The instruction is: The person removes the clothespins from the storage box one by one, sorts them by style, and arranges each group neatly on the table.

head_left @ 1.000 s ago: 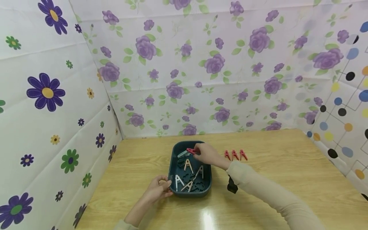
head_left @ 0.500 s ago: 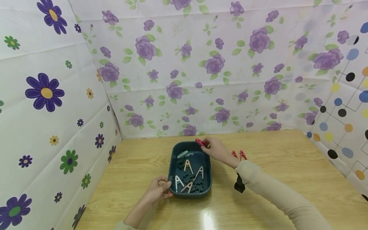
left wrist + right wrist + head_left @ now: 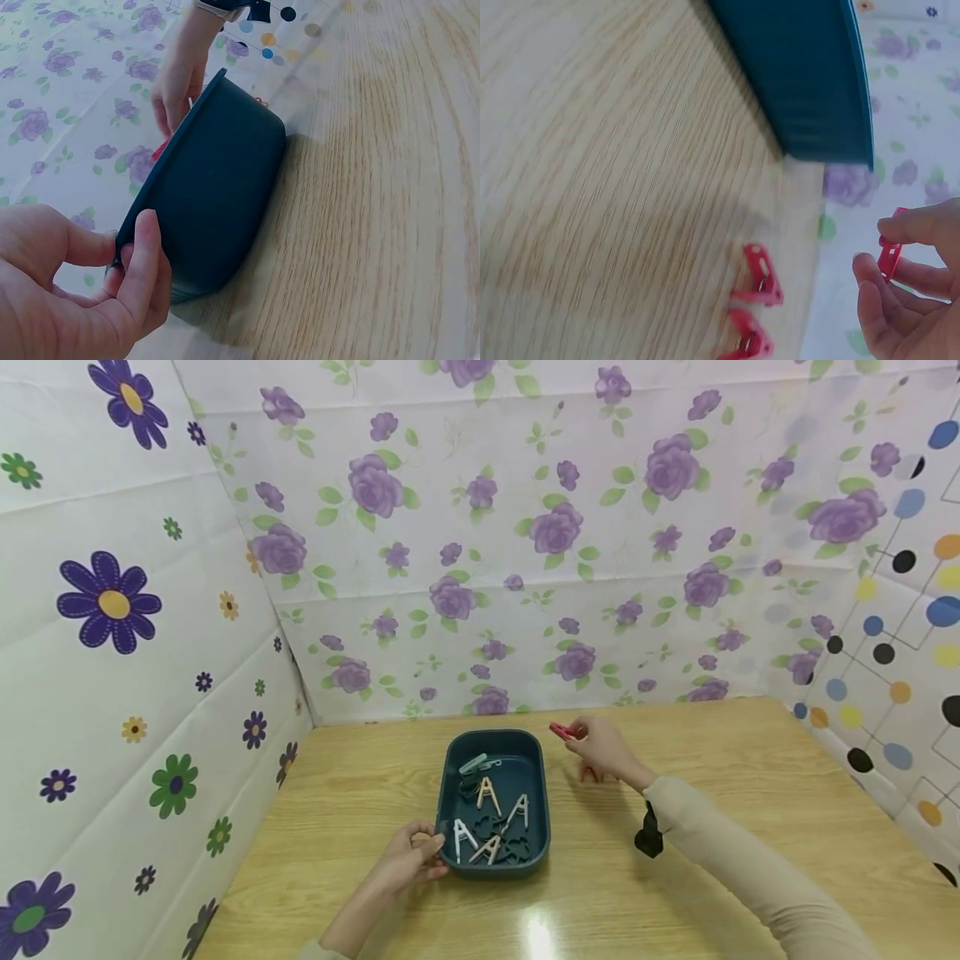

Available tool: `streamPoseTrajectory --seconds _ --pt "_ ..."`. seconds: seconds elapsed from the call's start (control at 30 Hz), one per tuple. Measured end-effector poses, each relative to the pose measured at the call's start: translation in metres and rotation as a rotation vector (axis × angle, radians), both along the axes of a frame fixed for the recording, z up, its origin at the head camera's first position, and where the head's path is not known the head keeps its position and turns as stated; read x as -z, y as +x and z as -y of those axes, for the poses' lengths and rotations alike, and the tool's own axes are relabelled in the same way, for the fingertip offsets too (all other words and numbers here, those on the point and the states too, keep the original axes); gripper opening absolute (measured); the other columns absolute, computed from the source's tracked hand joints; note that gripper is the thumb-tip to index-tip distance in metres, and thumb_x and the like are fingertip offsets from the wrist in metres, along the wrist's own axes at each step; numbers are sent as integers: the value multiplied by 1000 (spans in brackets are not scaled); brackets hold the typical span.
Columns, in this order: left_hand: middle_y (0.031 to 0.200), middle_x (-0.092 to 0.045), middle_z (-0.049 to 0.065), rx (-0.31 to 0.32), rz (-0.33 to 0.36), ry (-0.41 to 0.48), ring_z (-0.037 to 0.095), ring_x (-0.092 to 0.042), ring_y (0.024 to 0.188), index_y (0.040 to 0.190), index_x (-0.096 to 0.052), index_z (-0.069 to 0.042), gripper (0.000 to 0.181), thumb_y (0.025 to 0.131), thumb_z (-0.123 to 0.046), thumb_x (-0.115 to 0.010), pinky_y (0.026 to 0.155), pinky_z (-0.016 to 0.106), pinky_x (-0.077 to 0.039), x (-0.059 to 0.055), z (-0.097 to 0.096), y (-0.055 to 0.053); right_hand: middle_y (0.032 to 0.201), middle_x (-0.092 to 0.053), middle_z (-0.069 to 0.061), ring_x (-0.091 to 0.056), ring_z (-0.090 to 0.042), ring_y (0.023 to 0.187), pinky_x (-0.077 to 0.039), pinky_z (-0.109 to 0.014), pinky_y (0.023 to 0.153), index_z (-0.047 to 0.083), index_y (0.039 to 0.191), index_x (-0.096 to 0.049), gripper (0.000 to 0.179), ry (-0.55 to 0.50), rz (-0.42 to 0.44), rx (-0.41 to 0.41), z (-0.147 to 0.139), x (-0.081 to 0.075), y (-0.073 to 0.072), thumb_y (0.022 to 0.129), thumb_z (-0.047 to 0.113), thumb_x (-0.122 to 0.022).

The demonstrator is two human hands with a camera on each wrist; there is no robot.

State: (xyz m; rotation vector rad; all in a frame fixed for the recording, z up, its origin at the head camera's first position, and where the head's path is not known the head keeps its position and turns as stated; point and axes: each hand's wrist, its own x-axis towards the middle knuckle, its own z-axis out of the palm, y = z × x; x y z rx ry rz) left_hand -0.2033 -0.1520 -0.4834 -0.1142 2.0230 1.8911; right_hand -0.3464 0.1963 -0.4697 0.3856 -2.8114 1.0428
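At the near left corner of a dark teal bin (image 3: 495,872), my left hand (image 3: 411,857) pinches the rim between thumb and fingers. My right hand (image 3: 606,748) is raised beyond the bin's right side, pinching a red clothespin (image 3: 562,732) between thumb and fingertips. In the right wrist view, two more red clothespins (image 3: 762,279) stand on the table below that hand; the head view shows them partly covered by it. Inside the bin lie a white clothespin (image 3: 462,838), several beige and pale ones (image 3: 488,793), a light blue clip (image 3: 474,764) and dark flat shapes (image 3: 517,849).
The wooden table (image 3: 360,777) carries the bin near its middle. Flowered cloth (image 3: 450,527) rises along the back edge, with patterned sheets at left and right. A black strap piece (image 3: 649,833) hangs from the right wrist.
My right hand has moved from over the bin, out to the right past its rim, with the red clothespin still pinched. My left hand stays at the corner.
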Motion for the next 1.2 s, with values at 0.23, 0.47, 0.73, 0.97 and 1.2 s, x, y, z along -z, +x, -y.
streamPoseTrajectory --seconds 0.23,0.47,0.73,0.97,1.2 --pt "83 -63 8 4 7 -6 13 -61 70 109 -43 0 18 98 -10 -54 68 25 -59 2 0 -2 99 -70 -24 -68 -29 82 -57 -38 66 -4 106 -65 24 14 13 32 -21 4 0 87 9 -67" --pt "84 -63 9 -4 23 -11 14 -61 71 112 -43 1 21 98 -11 -54 68 26 -59 3 0 0 102 -68 -27 -64 -22 67 -50 -28 53 -6 109 -64 28 -9 103 114 -42 7 9 86 10 -67" --pt "85 -62 9 -2 24 -14 14 -60 72 112 -43 0 21 98 -12 -54 69 26 -59 1 1 0 76 -69 -20 -62 -31 55 -43 -27 44 -6 102 -62 26 -1 188 162 -67 12 17 89 17 -65" --pt "83 -63 8 -2 26 -6 14 -61 70 111 -44 0 20 98 -11 -54 68 26 -59 4 2 0 51 -42 2 -34 -10 46 -27 -23 43 7 65 -52 33 79 174 230 -85 17 19 88 25 -67" --pt "84 -63 8 -7 27 -6 14 -61 71 111 -44 0 20 98 -11 -54 69 26 -59 3 1 -1 47 -24 8 -22 -7 43 -19 -20 41 17 51 -35 49 114 217 274 -96 17 25 89 27 -64"
